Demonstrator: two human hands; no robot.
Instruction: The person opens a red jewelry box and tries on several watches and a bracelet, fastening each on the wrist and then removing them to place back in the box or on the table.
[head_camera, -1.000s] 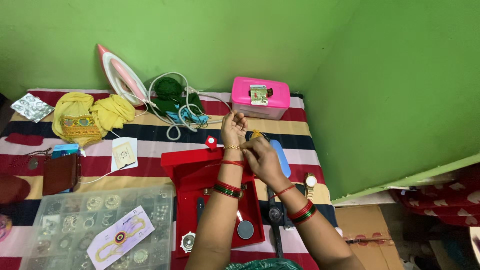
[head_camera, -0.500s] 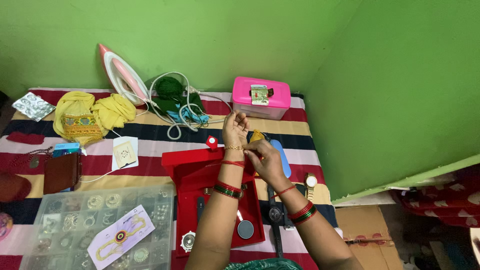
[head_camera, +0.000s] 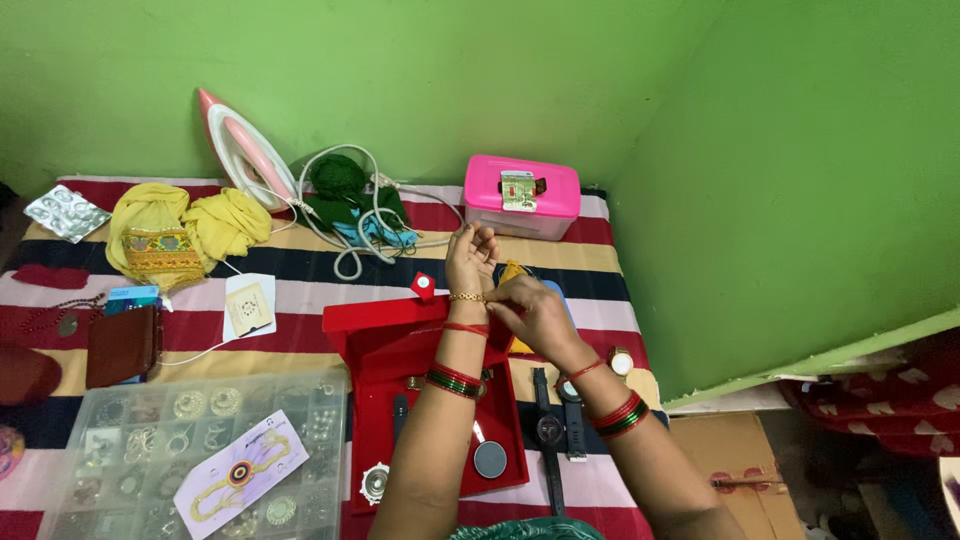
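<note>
My left hand (head_camera: 467, 259) is raised palm up above the open red jewellery box (head_camera: 420, 352), fingers loosely curled and holding nothing. A thin gold bracelet (head_camera: 463, 296) circles its wrist, with a red thread below it. My right hand (head_camera: 531, 306) pinches the bracelet at the wrist's right side. Both forearms wear red and green bangles (head_camera: 455, 378). The red box holds a round dark disc (head_camera: 490, 459) and a silver ornament (head_camera: 376, 483).
A pink lidded box (head_camera: 520, 194) stands at the back. A pink iron (head_camera: 244, 151) with white cord, yellow cloth (head_camera: 180, 232), a clear jewellery organiser (head_camera: 190, 450), a brown wallet (head_camera: 122, 346) and watches (head_camera: 550, 430) lie on the striped sheet. Green walls close the back and right.
My right hand and forearm have shifted slightly to the right while still working at the bracelet. My left hand has stayed raised in place.
</note>
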